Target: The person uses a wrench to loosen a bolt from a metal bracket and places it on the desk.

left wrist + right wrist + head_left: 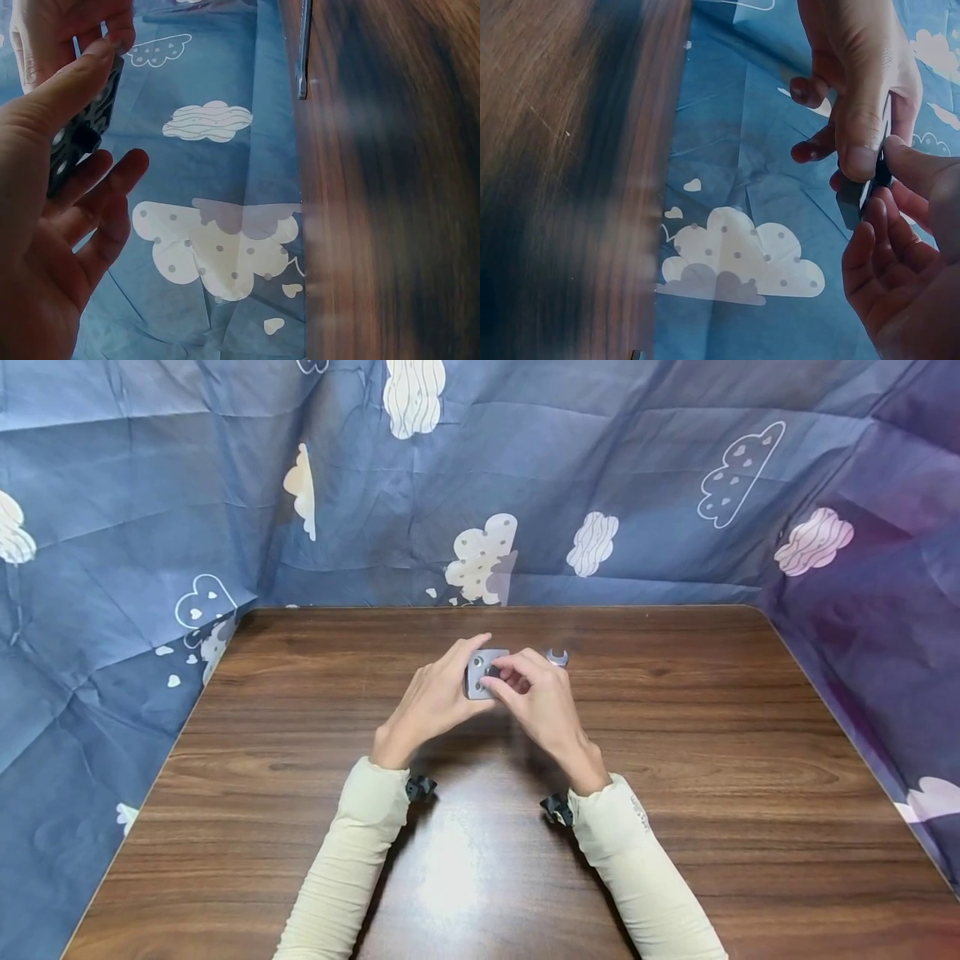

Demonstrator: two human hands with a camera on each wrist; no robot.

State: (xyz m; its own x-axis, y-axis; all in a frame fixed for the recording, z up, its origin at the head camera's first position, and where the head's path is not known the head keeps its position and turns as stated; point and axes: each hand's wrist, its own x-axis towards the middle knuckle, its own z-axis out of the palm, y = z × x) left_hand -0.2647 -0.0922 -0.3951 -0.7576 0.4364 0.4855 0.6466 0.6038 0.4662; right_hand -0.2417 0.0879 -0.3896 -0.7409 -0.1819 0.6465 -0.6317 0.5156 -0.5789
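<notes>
Fingers of the left hand (435,693) hold a flat gray plate (472,675) between the thumb and the other fingers. It is up in the air above the brown wood surface (697,727), and you can see round holes in it. On the right hand (542,697), the thumb and a finger pinch a small dark piece (492,672) right at the plate. I cannot tell if that piece sits in a hole or just touches the plate.

Just past the right hand, a shiny wrench (557,656) lies on the surface. In the head view its open end peeks out, and the hand hides the rest. Both arms have cream sleeves (375,793), with a black gadget (422,787) by each wrist. Behind everything hangs a blue cloth (360,518) with white clouds on it.
</notes>
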